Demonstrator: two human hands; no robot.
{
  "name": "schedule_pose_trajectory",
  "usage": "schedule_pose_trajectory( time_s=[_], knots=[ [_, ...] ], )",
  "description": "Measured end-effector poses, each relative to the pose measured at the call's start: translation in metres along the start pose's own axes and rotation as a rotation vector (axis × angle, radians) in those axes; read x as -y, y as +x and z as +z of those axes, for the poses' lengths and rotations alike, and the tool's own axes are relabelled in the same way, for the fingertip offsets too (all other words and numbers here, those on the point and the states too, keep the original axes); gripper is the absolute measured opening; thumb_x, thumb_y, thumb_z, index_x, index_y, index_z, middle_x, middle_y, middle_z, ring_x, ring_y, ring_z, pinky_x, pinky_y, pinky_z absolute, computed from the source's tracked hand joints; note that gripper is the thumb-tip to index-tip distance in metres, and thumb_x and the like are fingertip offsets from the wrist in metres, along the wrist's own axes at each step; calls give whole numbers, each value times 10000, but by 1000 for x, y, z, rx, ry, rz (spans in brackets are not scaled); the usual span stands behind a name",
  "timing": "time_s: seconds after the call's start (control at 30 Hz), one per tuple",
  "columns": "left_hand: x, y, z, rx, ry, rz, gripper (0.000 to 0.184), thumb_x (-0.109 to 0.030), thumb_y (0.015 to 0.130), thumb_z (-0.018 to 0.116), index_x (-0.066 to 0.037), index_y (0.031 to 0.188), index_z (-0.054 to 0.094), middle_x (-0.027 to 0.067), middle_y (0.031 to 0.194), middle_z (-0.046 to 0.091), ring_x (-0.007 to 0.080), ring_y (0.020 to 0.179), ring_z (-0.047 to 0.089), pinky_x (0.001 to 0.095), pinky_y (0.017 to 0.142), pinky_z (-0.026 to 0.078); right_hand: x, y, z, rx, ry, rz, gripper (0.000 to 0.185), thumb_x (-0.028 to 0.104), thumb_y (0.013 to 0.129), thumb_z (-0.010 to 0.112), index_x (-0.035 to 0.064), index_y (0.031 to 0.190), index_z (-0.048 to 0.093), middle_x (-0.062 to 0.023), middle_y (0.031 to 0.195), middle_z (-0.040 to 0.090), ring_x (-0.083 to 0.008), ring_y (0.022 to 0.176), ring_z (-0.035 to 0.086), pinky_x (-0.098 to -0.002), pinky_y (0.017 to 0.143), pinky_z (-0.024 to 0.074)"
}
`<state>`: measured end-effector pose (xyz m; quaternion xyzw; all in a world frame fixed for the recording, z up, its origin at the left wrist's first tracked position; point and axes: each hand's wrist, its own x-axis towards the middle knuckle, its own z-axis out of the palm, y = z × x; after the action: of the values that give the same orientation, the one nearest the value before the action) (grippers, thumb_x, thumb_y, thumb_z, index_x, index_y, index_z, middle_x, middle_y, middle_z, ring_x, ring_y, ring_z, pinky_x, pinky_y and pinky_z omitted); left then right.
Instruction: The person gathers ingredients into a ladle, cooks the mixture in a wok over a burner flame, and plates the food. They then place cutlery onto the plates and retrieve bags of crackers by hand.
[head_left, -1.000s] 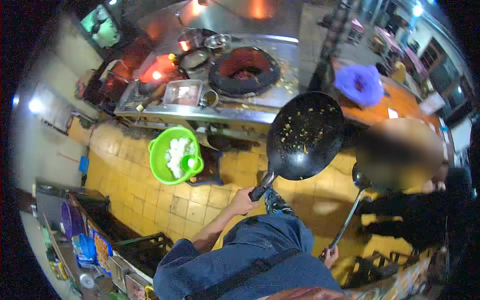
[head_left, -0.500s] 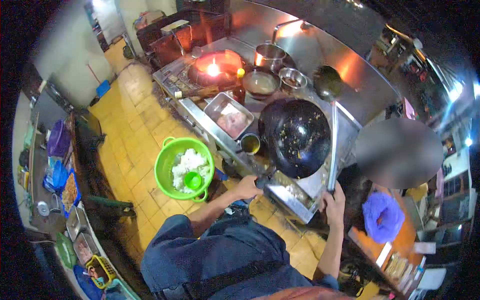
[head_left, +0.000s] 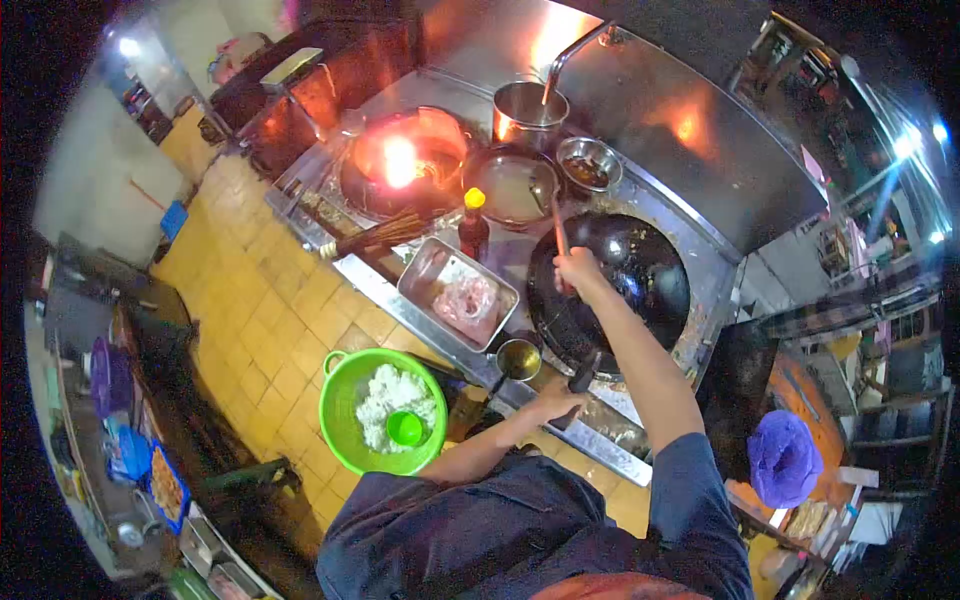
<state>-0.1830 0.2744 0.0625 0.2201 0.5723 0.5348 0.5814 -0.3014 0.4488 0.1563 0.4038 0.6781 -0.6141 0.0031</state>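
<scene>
My right hand [head_left: 577, 270] is closed round the handle of a ladle [head_left: 560, 228]. The ladle's head is in a pan of cloudy liquid [head_left: 512, 190] behind the black wok [head_left: 610, 300]. My left hand [head_left: 557, 403] is closed on the wok's dark handle [head_left: 584, 374] at the near edge of the stove. The wok's inside looks dark and shiny, partly hidden by my right forearm. Left of the wok stand a metal tray with pale raw meat [head_left: 465, 305] and a small pot of yellowish liquid [head_left: 519, 360].
Flames burn at the left burner [head_left: 400, 165]. A yellow-capped bottle [head_left: 473, 225], a bamboo brush [head_left: 380, 235], a tall pot [head_left: 530, 115] and a metal bowl [head_left: 589, 165] are on the stove. A green basket of rice [head_left: 335, 415] with a green cup stands left of me.
My right hand has swung left and forward, taking the ladle from the wok's right side into the pan. Food bits seen in the wok before no longer show. The view has shifted.
</scene>
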Motion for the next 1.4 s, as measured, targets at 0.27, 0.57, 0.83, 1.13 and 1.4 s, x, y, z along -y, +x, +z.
schedule_pose_trajectory(
  time_s=[0.27, 0.57, 0.83, 1.13, 1.4],
  knots=[
    [28, 55, 15, -24, -247, -45, 162, -124, 754, 614, 14, 731, 532, 91, 567, 598, 168, 418, 563, 308, 409, 482, -20, 23, -6, 517, 1086, 433, 74, 81, 828, 501, 14, 829, 469, -40, 588, 471, -86, 436, 446, -221, 347, 390],
    [50, 30, -8, 258, -105, -227, 517, -358, 751, 711, -5, 1081, 526, 61, 881, 639, 129, 750, 599, 273, 624, 477, -75, -90, -68, 583, 1256, 229, 300, 97, 878, 473, 2, 1162, 452, -10, 665, 441, -28, 447, 417, -161, 339, 360],
    [122, 4, -42, 903, 621, -432, 496, -288, 714, 701, 2, 1094, 569, 101, 992, 612, 175, 875, 574, 305, 756, 459, -159, -201, -107, 375, 1262, 48, 224, 38, 823, 466, 55, 1044, 440, -23, 688, 460, -41, 458, 378, -184, 354, 300],
    [310, 70, -37, 972, 380, -781, 301, -238, 770, 682, 6, 921, 589, 42, 800, 603, 117, 722, 553, 264, 657, 454, -252, -214, -74, -487, 315, -186, 501, 223, 846, 589, 61, 1271, 381, -43, 684, 535, -114, 560, 508, -284, 491, 417],
    [255, 17, 126, 1032, 753, -413, 309, -268, 760, 685, 6, 865, 587, 88, 838, 628, 160, 761, 590, 297, 683, 474, -348, -345, -105, -487, 755, -199, 352, 324, 881, 552, 42, 1090, 580, -7, 891, 621, -114, 717, 597, -278, 640, 499]
  ],
)
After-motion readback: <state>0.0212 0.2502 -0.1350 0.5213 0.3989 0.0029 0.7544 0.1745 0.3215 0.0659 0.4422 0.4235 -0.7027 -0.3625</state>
